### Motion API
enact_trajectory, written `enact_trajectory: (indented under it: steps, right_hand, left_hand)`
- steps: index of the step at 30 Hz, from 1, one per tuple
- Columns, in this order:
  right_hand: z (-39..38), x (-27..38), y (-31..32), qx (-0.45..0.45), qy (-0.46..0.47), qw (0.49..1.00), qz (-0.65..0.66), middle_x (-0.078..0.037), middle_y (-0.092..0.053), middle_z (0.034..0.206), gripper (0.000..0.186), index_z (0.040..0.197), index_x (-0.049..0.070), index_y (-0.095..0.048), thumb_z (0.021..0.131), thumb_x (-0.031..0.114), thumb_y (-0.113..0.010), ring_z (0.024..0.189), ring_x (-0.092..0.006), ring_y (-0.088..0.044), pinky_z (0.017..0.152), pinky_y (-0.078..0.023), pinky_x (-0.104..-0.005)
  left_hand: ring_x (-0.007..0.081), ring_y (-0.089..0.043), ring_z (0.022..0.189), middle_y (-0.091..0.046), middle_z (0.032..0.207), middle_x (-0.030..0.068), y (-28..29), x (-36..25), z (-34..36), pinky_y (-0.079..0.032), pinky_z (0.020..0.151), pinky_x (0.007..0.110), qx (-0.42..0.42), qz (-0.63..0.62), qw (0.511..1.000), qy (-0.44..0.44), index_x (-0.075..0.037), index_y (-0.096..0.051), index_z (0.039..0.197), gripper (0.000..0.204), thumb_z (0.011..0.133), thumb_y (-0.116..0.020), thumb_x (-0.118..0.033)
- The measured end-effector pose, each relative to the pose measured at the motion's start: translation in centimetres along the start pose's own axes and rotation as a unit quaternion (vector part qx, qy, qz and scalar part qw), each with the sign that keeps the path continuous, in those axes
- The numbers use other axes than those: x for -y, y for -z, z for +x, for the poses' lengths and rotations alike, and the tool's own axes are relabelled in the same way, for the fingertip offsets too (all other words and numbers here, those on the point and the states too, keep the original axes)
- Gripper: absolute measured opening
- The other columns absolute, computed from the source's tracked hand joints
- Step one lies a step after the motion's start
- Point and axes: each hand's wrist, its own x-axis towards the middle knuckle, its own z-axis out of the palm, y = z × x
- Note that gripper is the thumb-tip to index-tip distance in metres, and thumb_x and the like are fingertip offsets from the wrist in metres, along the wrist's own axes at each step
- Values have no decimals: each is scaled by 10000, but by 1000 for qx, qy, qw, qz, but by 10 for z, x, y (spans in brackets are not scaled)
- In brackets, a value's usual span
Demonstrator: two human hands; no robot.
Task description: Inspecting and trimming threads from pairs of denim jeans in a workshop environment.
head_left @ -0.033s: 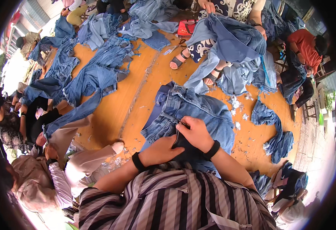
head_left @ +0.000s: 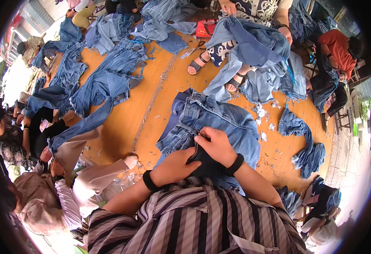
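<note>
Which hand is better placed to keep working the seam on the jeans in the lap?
Probably the right hand: its fingertips pinch at the denim seam of the blue jeans, apparently with a small tool I cannot make out. The left hand lies lower, pressing on the dark fabric, suited to holding it steady.

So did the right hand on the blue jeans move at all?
No. The right hand sits at the same spot on the blue denim jeans, just as far from the white scraps on the orange floor.
</note>
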Motion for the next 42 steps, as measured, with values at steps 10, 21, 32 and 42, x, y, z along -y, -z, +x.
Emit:
enact_trajectory:
  steps: [10,21,32,42]
  right_hand:
    - [-5,-5,-10,38,-60,990,123,-123,-674,779,260,990,-21,-646,955,232,-694,710,-206,-662,664,-514,-336]
    - [-7,18,0,-14,48,998,-35,-122,-705,809,264,1135,42,-643,944,217,-695,750,-262,-712,687,-546,-365]
    - [5,25,-8,53,108,991,-65,-130,-718,856,290,1163,104,-606,907,170,-724,761,-292,-723,652,-555,-391]
    - [6,28,-26,-6,63,997,-53,-132,-717,868,286,1161,90,-602,912,165,-723,740,-310,-714,635,-549,-400]
  left_hand:
    - [240,-663,734,-688,933,112,8,34,8,-531,661,348,-311,111,943,-35,-62,-706,1064,252,828,-792,-83]
    - [185,-630,710,-627,806,99,15,47,11,-506,660,311,-329,35,942,-56,12,-637,943,53,921,-678,-13]
    - [83,-552,701,-557,803,-15,26,52,2,-457,644,222,-206,-333,919,45,-23,-605,1020,85,1029,-595,-107]
    - [78,-551,752,-558,853,-7,26,50,-3,-449,649,226,-183,-292,938,-18,-34,-601,1004,55,1023,-606,-85]
